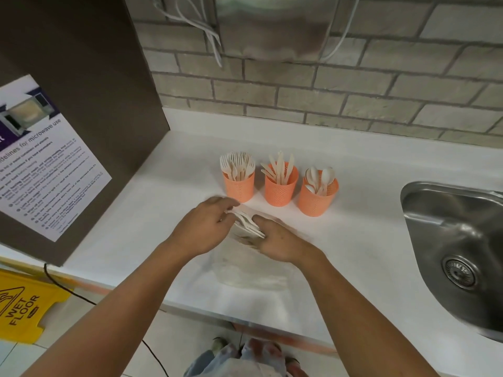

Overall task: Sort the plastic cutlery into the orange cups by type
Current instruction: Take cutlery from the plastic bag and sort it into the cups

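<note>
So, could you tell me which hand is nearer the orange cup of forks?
Left. The left hand has its fingertips just in front of the fork cup, near its base. The right hand sits nearer the person and further right. Both grip the loose forks.

The white cutlery (249,225) between the hands is a blurred bundle; its pieces cannot be counted. The right hand (277,240) hides the bundle's near end, and its fingers blur beneath it, so its hold is unclear. The left hand (209,224) covers the far tips. A clear wrap (250,270) on the desk (353,240) is only a hazy smear. The orange cups (280,193) hide the lower halves of their contents. The right edge cuts off the sink (451,235), the left edge the poster (43,164), whose small print is unreadable, and the yellow sign (24,306). The shoes (253,352) are blurred.
</note>
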`<state>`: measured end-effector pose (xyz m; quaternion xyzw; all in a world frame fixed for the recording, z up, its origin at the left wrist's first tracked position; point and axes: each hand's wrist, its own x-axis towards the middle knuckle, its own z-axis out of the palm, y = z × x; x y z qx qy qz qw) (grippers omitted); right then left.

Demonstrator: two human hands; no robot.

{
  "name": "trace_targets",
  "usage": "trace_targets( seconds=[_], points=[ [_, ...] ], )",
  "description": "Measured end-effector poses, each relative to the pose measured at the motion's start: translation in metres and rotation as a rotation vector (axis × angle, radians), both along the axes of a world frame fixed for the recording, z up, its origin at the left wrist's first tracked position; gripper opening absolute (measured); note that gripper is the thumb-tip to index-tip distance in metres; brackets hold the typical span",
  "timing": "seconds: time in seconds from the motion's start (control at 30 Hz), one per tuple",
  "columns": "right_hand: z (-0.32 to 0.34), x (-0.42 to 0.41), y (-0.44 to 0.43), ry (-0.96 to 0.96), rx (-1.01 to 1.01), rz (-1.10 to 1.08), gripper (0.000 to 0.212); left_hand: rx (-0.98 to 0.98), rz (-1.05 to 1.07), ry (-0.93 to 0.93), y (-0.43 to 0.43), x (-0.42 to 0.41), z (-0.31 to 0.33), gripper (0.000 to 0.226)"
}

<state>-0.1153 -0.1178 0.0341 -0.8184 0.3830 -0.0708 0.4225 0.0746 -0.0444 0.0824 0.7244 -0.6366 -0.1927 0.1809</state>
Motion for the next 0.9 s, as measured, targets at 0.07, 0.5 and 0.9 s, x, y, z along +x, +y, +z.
trace_targets(
  seconds=[0.07,0.5,0.9],
  points=[
    [0.005,-0.001,0.002,-0.074,0.039,-0.029,0.030,-0.072,0.045,0.039,-0.001,-0.001,0.002,0.039],
    [0.019,0.004,0.003,-0.117,0.086,-0.083,0.019,-0.215,0.237,0.430,-0.012,-0.034,-0.005,0.009],
    [0.021,0.001,0.008,-0.166,0.267,-0.090,0.021,-0.519,0.287,0.190,-0.017,-0.037,-0.004,0.022]
  ],
)
